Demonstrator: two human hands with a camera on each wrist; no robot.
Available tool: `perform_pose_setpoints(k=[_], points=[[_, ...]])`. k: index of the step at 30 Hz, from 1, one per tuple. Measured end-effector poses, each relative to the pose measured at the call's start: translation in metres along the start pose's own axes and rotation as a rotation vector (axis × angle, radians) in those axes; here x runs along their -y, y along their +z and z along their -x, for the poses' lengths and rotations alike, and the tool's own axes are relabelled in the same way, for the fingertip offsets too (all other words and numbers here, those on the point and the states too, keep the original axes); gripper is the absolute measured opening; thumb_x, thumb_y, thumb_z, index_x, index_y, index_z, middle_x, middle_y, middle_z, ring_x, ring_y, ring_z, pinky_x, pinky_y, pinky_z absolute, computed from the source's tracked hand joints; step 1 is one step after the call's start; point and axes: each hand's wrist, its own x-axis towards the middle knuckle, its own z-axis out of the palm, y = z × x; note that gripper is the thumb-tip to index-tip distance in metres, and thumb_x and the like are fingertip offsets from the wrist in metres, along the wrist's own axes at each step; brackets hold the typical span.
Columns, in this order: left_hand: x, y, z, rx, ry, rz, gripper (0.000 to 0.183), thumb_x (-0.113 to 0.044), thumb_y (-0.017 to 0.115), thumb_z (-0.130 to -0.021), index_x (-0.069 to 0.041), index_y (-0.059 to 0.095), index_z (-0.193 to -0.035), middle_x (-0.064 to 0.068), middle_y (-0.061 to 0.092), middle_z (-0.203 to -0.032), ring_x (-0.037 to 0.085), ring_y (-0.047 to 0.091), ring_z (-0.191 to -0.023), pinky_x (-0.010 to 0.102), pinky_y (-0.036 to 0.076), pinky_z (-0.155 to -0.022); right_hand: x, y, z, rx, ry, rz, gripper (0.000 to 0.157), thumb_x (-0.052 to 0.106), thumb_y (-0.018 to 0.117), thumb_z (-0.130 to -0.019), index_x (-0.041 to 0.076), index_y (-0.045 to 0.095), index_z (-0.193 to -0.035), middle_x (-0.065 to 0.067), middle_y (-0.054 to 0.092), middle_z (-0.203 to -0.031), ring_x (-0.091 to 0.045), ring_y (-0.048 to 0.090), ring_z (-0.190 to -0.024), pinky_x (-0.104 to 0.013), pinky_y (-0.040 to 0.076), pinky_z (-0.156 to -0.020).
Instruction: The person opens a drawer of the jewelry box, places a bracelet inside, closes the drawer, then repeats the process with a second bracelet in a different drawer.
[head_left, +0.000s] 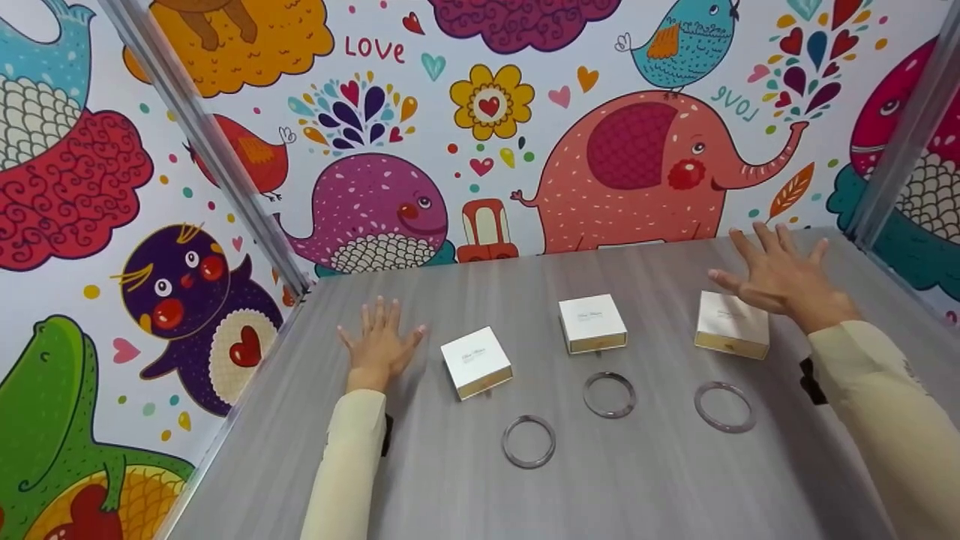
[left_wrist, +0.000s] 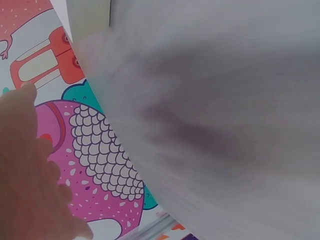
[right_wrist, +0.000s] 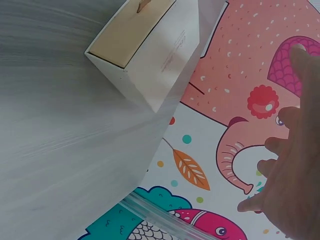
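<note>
My left hand [head_left: 379, 343], fingers spread, is at the left of the table, beside the left white box [head_left: 477, 358]. My right hand [head_left: 784, 277], also spread, overlaps the upper right corner of the right white box [head_left: 731, 324] in the head view. Between them sits a middle white box [head_left: 592, 321]. Each box has a gold front with a small pull tab and faint print on its lid. In front of the boxes lie a left bangle [head_left: 529, 442], a middle bangle [head_left: 609, 394] and a right bangle [head_left: 724, 406], all greyish and translucent. Neither hand holds anything.
The grey wood-grain table [head_left: 630, 487] meets a wall panel [head_left: 420, 135] printed with cartoon animals at the back. A metal post [head_left: 217, 157] stands at the back left corner, and another post [head_left: 907, 127] at the back right.
</note>
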Motion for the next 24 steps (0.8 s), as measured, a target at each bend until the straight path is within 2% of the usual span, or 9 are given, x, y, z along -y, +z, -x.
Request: perform_pose_setpoints(k=[12,19,24], points=[[0.007,0.002,0.011,-0.007,0.074,0.006,0.078,-0.056,0.04,-0.102,-0.013,0.013,-0.162,0.014,0.003,-0.17,0.04,-0.003,-0.157,0.075,-0.01,-0.115,0.008,0.002,0.004,-0.019,-0.037,0.004,0.103,0.076,0.039,-0.091,0.007,0.007,-0.161,-0.035,0.002,-0.162,-0.06,-0.004,-0.147,-0.084,-0.015,-0.103],[0.009,0.009,0.019,-0.034,0.123,0.004,0.077,-0.055,0.043,-0.102,-0.012,0.019,-0.161,0.014,0.01,-0.169,0.04,0.003,-0.157,0.075,-0.008,-0.116,0.015,0.007,0.002,-0.039,-0.063,-0.006,0.098,0.073,0.041,-0.093,0.009,0.01,-0.161,-0.035,0.008,-0.161,-0.059,0.002,-0.147,-0.084,-0.01,-0.105],[0.011,0.015,0.024,-0.078,0.199,0.003,0.074,-0.052,0.047,-0.102,-0.011,0.025,-0.159,0.015,0.016,-0.168,0.04,0.01,-0.156,0.076,-0.003,-0.116,0.024,0.013,0.004,-0.09,-0.111,0.008,0.092,0.066,0.045,-0.095,0.01,0.013,-0.161,-0.034,0.014,-0.16,-0.057,0.01,-0.147,-0.084,-0.002,-0.107]])
